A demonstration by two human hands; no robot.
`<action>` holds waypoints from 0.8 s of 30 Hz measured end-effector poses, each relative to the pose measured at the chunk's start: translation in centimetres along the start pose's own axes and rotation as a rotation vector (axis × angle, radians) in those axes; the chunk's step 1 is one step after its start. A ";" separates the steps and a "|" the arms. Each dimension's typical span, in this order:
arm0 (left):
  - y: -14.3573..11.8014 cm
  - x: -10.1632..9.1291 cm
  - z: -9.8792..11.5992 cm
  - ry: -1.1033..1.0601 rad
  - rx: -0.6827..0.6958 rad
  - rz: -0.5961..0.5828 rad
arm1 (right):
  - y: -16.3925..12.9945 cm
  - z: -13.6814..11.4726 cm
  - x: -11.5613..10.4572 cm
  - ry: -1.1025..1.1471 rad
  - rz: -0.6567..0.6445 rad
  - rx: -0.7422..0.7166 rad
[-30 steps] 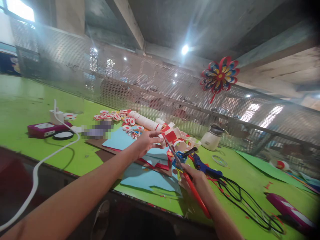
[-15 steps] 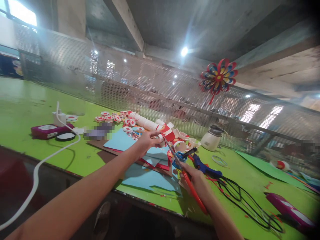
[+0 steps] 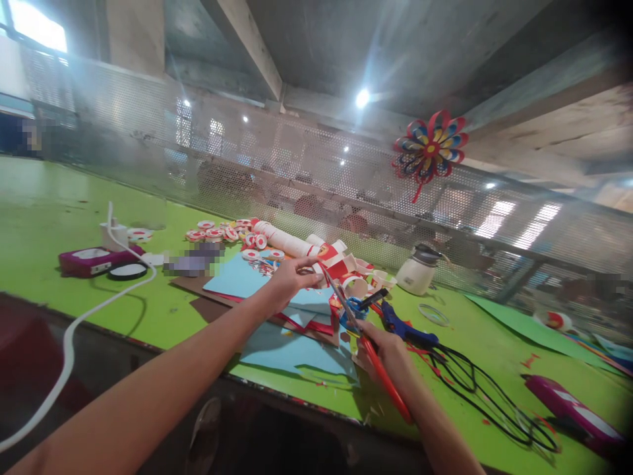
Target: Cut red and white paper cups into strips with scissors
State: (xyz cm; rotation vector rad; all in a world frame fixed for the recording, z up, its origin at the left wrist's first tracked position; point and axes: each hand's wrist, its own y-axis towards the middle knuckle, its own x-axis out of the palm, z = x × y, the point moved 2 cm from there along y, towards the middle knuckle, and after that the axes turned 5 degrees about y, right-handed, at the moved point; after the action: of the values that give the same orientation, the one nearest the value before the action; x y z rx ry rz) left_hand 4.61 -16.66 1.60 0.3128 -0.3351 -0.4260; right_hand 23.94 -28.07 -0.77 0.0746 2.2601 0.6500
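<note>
My left hand [image 3: 291, 282] reaches over the blue paper sheets, thumb and fingers pinched on the edge of a red-and-white paper cup [image 3: 340, 267]. My right hand [image 3: 390, 356] is closed round the red-handled scissors [image 3: 389, 386]. Their blades point away from me and up, with the tips at the cup beside my left fingertips. How far the blades are apart is hard to see. Behind my left hand lies a long row of stacked paper cups [image 3: 287, 241]. A blue roll [image 3: 353, 310] sits just beyond the scissors.
Blue card sheets [image 3: 232, 280] lie in the middle of the green table. A blue glue gun [image 3: 405, 330] trails black cable at right, near a purple cutter-like tool [image 3: 568, 406]. A white jug [image 3: 420, 270] stands behind. Red-and-white discs [image 3: 215, 233] and a purple box [image 3: 93, 259] are left.
Both hands stay almost in the same place, with the cup and scissors still held. The whole view has shifted slightly.
</note>
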 end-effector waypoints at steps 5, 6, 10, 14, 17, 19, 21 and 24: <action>-0.2 0.1 0.5 -0.162 -0.060 -0.015 | 0.0 0.1 0.2 -0.079 -0.052 0.015; -0.3 0.1 0.6 -0.189 -0.083 -0.025 | -0.1 0.0 0.2 -0.088 -0.052 0.017; -0.3 -0.1 0.8 -0.209 -0.128 -0.067 | 0.1 -0.4 0.2 -0.099 -0.062 0.007; -0.3 -0.2 0.7 -0.185 -0.121 -0.103 | 0.3 -0.9 0.0 -0.085 -0.076 -0.010; -0.4 -0.1 0.7 -0.185 -0.096 -0.108 | 0.3 -0.8 0.0 -0.073 -0.072 -0.004; -0.4 -0.1 0.6 -0.176 -0.081 -0.106 | 0.2 -0.5 0.1 -0.058 -0.060 0.003; -0.3 -0.1 0.5 -0.160 -0.064 -0.093 | 0.1 -0.3 0.2 -0.037 -0.039 0.012; -0.2 -0.1 0.3 -0.141 -0.037 -0.074 | 0.0 0.0 0.4 0.005 -0.003 0.025</action>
State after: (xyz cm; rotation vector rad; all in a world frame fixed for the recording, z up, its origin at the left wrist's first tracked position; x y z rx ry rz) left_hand 4.33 -16.82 1.82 0.2605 -0.4541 -0.5282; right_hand 23.66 -28.00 -0.99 0.0819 2.2734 0.6206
